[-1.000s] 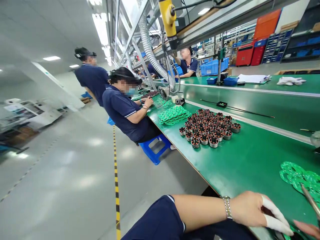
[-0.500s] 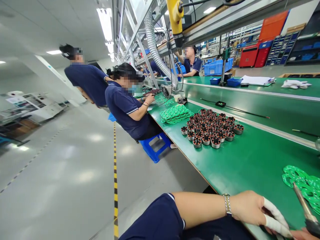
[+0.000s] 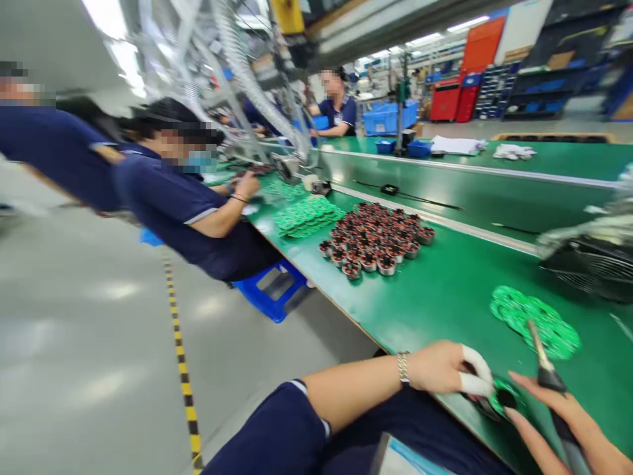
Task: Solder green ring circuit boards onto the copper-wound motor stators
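Observation:
My left hand (image 3: 442, 369), with white covers on its fingertips and a metal watch at the wrist, pinches a green ring-shaped circuit board (image 3: 497, 389) with a dark round centre at the bench's near edge. What lies under the ring is partly hidden. In my right hand (image 3: 596, 435) is a soldering iron (image 3: 542, 353), its tip pointing up and away. Behind that tip lies a loose pile of green ring boards (image 3: 519, 310). My right fingertips are close to the right side of the held ring.
Copper-wound motor stators (image 3: 370, 237) stand grouped on the green bench (image 3: 445, 290), beside stacked green boards (image 3: 309, 214). A black vented device (image 3: 588, 267) is at right. A co-worker (image 3: 182, 185) sits at left near a blue stool (image 3: 271, 290); a yellow tool (image 3: 287, 16) hangs above.
The view has swung right, so the bench and people appear farther left. My right hand and the green ring in my left fingers have come into sight.

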### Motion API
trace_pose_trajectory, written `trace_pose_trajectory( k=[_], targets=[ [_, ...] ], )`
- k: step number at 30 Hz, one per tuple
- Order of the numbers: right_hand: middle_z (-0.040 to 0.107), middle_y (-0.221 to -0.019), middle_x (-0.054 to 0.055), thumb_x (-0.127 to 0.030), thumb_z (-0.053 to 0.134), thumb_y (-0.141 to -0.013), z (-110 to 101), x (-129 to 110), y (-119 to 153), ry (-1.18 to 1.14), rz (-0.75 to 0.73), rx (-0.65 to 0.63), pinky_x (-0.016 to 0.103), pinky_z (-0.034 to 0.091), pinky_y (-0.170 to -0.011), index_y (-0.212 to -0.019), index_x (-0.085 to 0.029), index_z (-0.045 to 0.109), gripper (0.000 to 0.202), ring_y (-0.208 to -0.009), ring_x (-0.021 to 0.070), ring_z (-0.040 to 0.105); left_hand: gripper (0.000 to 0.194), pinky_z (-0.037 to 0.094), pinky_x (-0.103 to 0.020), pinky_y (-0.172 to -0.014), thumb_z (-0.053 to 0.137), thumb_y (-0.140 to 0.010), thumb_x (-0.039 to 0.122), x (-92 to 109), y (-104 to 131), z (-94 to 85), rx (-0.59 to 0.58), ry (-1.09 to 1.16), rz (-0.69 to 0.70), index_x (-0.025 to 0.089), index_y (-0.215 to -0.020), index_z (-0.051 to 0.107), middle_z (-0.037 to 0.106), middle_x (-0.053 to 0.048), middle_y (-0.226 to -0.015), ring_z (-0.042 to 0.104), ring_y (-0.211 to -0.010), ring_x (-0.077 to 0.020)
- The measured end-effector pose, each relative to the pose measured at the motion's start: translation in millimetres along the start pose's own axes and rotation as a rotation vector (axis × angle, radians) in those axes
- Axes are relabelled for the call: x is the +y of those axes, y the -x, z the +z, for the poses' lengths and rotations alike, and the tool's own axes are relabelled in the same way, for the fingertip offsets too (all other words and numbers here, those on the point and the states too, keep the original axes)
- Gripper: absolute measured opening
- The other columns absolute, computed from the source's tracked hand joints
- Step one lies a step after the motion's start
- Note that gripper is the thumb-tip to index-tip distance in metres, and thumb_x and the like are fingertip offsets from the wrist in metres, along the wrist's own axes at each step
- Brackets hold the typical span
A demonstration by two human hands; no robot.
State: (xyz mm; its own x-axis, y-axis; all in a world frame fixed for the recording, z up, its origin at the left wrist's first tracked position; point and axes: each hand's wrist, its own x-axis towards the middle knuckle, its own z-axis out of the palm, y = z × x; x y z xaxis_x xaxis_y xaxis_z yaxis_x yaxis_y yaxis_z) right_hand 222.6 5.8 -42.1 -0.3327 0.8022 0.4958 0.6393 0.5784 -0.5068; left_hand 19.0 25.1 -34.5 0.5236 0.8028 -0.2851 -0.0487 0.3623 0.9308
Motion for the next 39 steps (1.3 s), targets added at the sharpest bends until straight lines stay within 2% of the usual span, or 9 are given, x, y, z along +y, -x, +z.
trace_pose_trajectory(
  k=[1,3,8,14,20,31,33,36,39],
  targets=[
    [0.062,-0.110,0.005,-0.053,0.055,-0.078,-8.7,-7.7,0.9,0.021,-0.036,-0.055,0.042,0.056,-0.080,-0.112,-0.027,0.054,0.043,-0.095,0.0298,0.063,0.017,0.046,-0.027,-0.066,0.070,-0.064,0.026,5.2,5.2,0.9,-0.008,-0.016,0.008,0.013,-0.069,0.060,0.057,0.000,-0.063,0.053,-0.058,-0.0097],
    [0.060,-0.115,0.007,-0.037,0.054,-0.085,-20.9,-21.7,1.6,-0.013,-0.075,-0.121,0.039,0.054,-0.086,-0.115,-0.022,0.049,0.034,-0.102,0.0261,0.060,0.016,0.045,-0.025,-0.064,0.069,-0.064,0.024,13.1,12.5,0.8,0.007,-0.012,0.029,0.013,-0.067,0.059,0.057,0.001,-0.063,0.053,-0.058,-0.0095],
    [0.060,-0.115,0.010,-0.019,0.057,-0.084,-28.9,-37.6,0.7,-0.117,-0.046,-0.128,0.037,0.049,-0.092,-0.112,-0.020,0.048,0.029,-0.108,0.0227,0.056,0.016,0.041,-0.023,-0.061,0.068,-0.064,0.023,19.0,17.0,0.1,0.006,-0.029,0.015,0.012,-0.068,0.057,0.056,0.001,-0.061,0.051,-0.057,-0.0094],
    [0.066,-0.095,0.005,-0.007,0.052,-0.084,-44.1,-42.7,2.6,-0.264,-0.007,-0.072,0.028,0.052,-0.085,-0.101,-0.021,0.058,0.023,-0.091,0.0165,0.064,0.017,0.042,-0.024,-0.064,0.068,-0.066,0.023,18.1,19.0,0.3,-0.015,-0.001,0.027,0.012,-0.067,0.055,0.057,0.000,-0.064,0.053,-0.060,-0.0099],
    [0.062,-0.111,0.010,-0.011,0.056,-0.084,-37.1,-43.4,-4.3,-0.238,-0.086,-0.141,0.034,0.049,-0.092,-0.114,-0.018,0.052,0.031,-0.105,0.0207,0.058,0.021,0.045,-0.024,-0.064,0.070,-0.065,0.024,16.3,17.0,-3.5,-0.011,0.070,-0.009,0.012,-0.070,0.053,0.058,0.000,-0.064,0.057,-0.059,-0.0101],
    [0.062,-0.106,0.010,-0.007,0.051,-0.085,-31.2,-34.8,-4.1,-0.253,-0.127,-0.178,0.035,0.049,-0.092,-0.114,-0.018,0.053,0.031,-0.107,0.0204,0.057,0.020,0.044,-0.023,-0.063,0.070,-0.065,0.022,22.4,17.8,-0.4,-0.019,0.065,0.009,0.012,-0.067,0.053,0.056,0.002,-0.063,0.055,-0.059,-0.0096],
    [0.065,-0.098,0.008,-0.005,0.051,-0.084,-35.9,-38.9,-5.1,-0.273,-0.137,-0.146,0.035,0.050,-0.088,-0.111,-0.019,0.054,0.030,-0.101,0.0201,0.059,0.020,0.043,-0.024,-0.062,0.070,-0.065,0.023,21.9,17.5,-0.3,-0.016,0.063,0.014,0.013,-0.067,0.053,0.056,0.002,-0.062,0.055,-0.059,-0.0097],
    [0.064,-0.077,0.004,-0.006,0.052,-0.084,-47.4,-46.9,-8.4,-0.290,-0.096,-0.100,0.029,0.053,-0.068,-0.110,-0.019,0.056,0.030,-0.074,0.0167,0.061,0.020,0.043,-0.024,-0.062,0.070,-0.065,0.024,20.8,17.3,-0.1,-0.015,0.075,0.019,0.013,-0.068,0.053,0.056,0.002,-0.062,0.054,-0.059,-0.0098],
    [0.062,-0.073,0.004,-0.011,0.054,-0.083,-59.9,-52.0,-13.1,-0.319,-0.034,-0.081,0.028,0.049,-0.060,-0.111,-0.018,0.058,0.029,-0.067,0.0160,0.059,0.021,0.043,-0.024,-0.063,0.070,-0.065,0.025,19.5,17.3,-0.4,-0.009,0.077,0.011,0.013,-0.068,0.053,0.057,0.001,-0.063,0.055,-0.059,-0.0102]
  ],
)
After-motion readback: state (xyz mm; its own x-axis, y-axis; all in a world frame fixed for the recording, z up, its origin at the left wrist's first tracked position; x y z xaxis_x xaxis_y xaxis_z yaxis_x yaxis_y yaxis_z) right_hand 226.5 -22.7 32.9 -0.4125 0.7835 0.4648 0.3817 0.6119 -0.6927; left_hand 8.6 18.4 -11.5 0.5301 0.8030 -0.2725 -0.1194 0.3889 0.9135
